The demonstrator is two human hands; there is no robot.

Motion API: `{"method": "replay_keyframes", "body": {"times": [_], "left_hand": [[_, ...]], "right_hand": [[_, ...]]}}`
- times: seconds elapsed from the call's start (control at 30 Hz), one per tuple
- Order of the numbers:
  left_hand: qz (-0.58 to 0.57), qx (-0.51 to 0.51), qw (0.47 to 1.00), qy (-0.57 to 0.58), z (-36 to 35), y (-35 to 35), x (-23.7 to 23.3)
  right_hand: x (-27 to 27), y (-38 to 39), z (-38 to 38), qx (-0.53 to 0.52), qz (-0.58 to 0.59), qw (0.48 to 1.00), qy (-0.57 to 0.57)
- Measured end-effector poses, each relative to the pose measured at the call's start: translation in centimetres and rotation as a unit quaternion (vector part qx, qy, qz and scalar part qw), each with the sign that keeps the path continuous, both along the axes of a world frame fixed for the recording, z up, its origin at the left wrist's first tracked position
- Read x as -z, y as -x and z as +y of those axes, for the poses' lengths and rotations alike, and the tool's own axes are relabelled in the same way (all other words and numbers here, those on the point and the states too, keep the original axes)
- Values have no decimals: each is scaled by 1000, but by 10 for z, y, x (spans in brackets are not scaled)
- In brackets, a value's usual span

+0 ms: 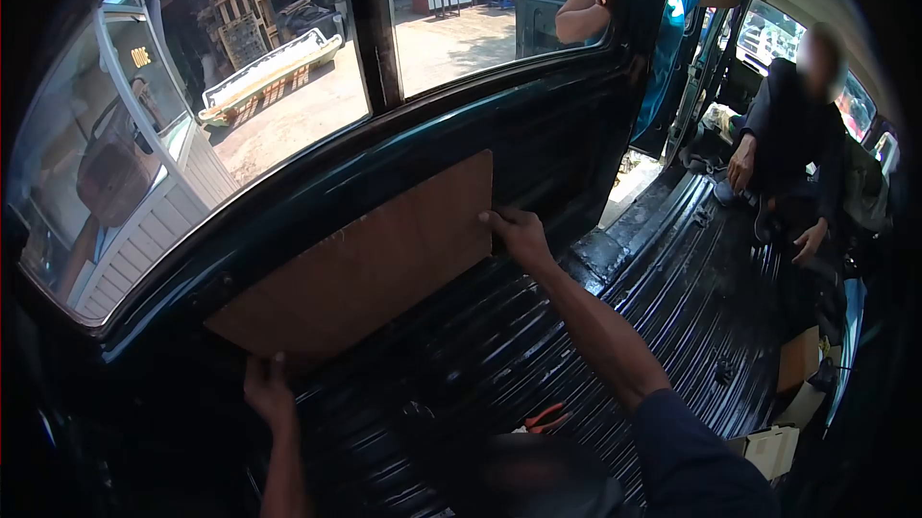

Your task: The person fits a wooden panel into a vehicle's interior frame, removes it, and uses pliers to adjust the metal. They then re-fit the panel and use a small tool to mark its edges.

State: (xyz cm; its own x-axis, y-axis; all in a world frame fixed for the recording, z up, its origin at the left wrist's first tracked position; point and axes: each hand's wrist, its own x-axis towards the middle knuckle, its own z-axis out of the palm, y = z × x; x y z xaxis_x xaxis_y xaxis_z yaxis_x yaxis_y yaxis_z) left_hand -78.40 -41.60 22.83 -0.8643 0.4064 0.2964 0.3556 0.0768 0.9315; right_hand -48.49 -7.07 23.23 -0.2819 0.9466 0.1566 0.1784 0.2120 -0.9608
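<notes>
A flat brown rectangular board (375, 259), which looks like thin plywood, stands tilted against the dark inner side panel of the van (567, 153), below the windows. My right hand (520, 238) grips its right edge, thumb on the near face and fingers behind. At the lower left corner, my left hand (268, 390) holds the bottom edge with the thumb up on the face; its other fingers are partly hidden. On the ribbed floor below lies a pair of pliers with orange handles (545, 419), touched by neither hand.
A seated person (792, 134) is at the far right of the ribbed metal floor (663, 278). Another person in a blue shirt (663, 33) stands outside at the door opening. An open cardboard box (799, 364) sits at the right. A dark small object (724, 371) lies on the floor.
</notes>
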Motion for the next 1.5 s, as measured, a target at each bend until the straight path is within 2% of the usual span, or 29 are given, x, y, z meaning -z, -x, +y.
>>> {"method": "replay_keyframes", "body": {"times": [0.17, 0.27, 0.33, 0.47, 0.57, 0.67, 0.77, 0.83, 0.9, 0.97, 1.03, 1.13, 1.2, 1.23, 1.3, 1.43, 1.5], "left_hand": [[22, -8, 1000, -10, 4, -3, -4], [-10, -17, 1000, -12, 3, -7, -7], [15, -24, 999, 21, 4, -8, -8], [45, -40, 998, 24, 3, -8, -6], [21, -31, 999, 0, -4, -16, -13], [11, -39, 999, 29, -21, -15, -7], [-11, -40, 999, 29, -39, -27, -12], [-7, -31, 999, 28, -62, -16, 13], [2, -15, 1000, 25, -71, -9, 18], [32, 5, 990, 135, -89, -15, 5], [31, 13, 985, 171, -93, -17, 0], [88, 22, 975, 202, -96, -17, 0], [71, 27, 965, 250, -93, -22, -9], [70, 25, 965, 251, -92, -23, -9], [139, 14, 949, 284, -93, -26, -12], [74, 36, 959, 271, -85, -41, -46], [156, 12, 946, 285, -80, -49, -59]], "right_hand": [[3, 3, 7, -11, 23, 1000, -13], [5, 2, 4, 5, 33, 999, -28], [0, -1, 4, 11, -27, 999, 13], [1, 3, -3, 28, -5, 999, -23], [-13, 0, -18, 41, -51, 998, -19], [-4, -6, -37, 56, -23, 997, -41], [21, -20, -55, 26, -33, 998, -42], [24, -34, -81, 19, -68, 996, 55], [58, -53, -112, 21, -12, 997, 67], [94, -76, -148, 9, -38, 990, 136], [130, -88, -187, 26, -73, 984, 162], [139, -99, -225, 25, -139, 977, 157], [135, -101, -239, 10, -196, 944, 264], [142, -104, -243, 9, -197, 944, 264], [161, -108, -245, -14, -144, 949, 280], [183, -117, -251, -23, -139, 941, 307], [182, -115, -255, -24, -168, 943, 286]]}}
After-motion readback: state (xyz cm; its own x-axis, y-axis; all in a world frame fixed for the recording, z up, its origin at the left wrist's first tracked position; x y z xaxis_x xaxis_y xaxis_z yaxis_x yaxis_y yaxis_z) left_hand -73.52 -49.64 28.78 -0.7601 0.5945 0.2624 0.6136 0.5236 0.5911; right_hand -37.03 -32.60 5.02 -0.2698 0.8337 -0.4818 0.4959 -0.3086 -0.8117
